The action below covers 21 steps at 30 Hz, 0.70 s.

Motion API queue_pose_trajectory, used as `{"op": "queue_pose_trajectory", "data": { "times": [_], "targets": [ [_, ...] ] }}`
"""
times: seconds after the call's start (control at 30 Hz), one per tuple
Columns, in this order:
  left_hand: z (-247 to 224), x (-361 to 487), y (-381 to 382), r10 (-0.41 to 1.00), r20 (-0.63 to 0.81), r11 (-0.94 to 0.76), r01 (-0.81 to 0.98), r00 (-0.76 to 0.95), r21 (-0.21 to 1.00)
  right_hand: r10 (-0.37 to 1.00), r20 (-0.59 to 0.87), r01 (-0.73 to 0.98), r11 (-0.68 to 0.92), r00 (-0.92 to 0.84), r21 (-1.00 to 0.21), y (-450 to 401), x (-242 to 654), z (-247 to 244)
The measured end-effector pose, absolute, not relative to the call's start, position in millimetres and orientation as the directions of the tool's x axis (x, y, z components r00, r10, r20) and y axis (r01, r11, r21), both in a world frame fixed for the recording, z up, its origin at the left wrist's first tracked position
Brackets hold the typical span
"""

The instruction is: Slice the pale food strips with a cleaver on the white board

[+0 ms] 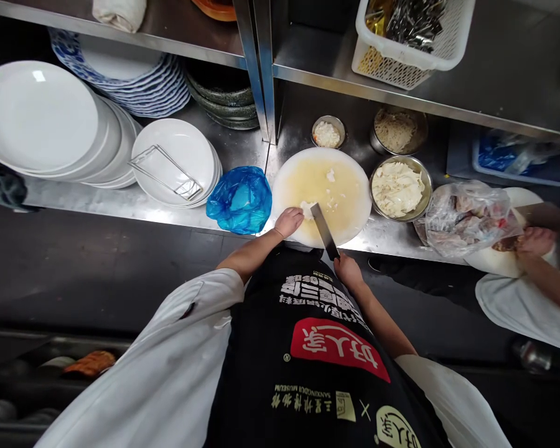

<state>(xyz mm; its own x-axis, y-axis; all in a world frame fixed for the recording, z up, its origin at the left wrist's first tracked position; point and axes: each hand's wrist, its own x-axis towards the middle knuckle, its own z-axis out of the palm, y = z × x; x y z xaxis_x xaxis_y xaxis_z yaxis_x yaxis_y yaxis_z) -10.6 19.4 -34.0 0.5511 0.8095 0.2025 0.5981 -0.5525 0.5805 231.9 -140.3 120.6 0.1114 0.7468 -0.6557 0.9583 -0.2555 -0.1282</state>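
My right hand [348, 272] is wrapped round the handle of a cleaver [325, 229]. The blade's far end lies over the round cutting board [287, 171], close beside a white piece of food [307, 209]. With fingers pressed together, my left hand [289, 221] holds that piece near the board's left front edge. Another white lump [331, 175] and small crumbs lie farther back on the board, whose middle looks yellowish. What the white food is, I cannot make out.
Right of the board stands a metal bowl of pale slices [397, 188]; two smaller bowls are behind. A blue plastic bag [240, 200] and stacked plates [175, 158] are left. At right, a co-worker's hand [536, 241] is at another board beside a clear bag [469, 218].
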Motion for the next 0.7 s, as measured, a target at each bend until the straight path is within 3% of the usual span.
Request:
{"op": "queue_pose_trajectory", "data": {
  "times": [0.2,0.33,0.5,0.7],
  "targets": [
    [-30.1,-18.5,19.5,0.781,0.182,-0.578,0.581,0.598,0.573,0.803,-0.586,0.951,-0.257,0.112,-0.17,-147.2,222.2,124.1],
    [-27.4,-23.9,19.7,0.757,0.16,-0.597,0.571,0.634,0.563,0.742,-0.66,0.957,-0.26,0.114,-0.127,-148.1,213.8,121.3],
    [-26.8,-29.2,21.2,0.739,0.138,-0.604,0.558,0.66,0.569,0.788,-0.605,0.956,-0.255,0.116,-0.148,-148.9,205.2,119.0],
    [-23.1,-38.4,19.2,0.73,0.136,-0.598,0.531,0.669,0.6,0.726,-0.681,0.963,-0.239,0.094,-0.122,-149.4,208.5,125.5]
  ]
}}
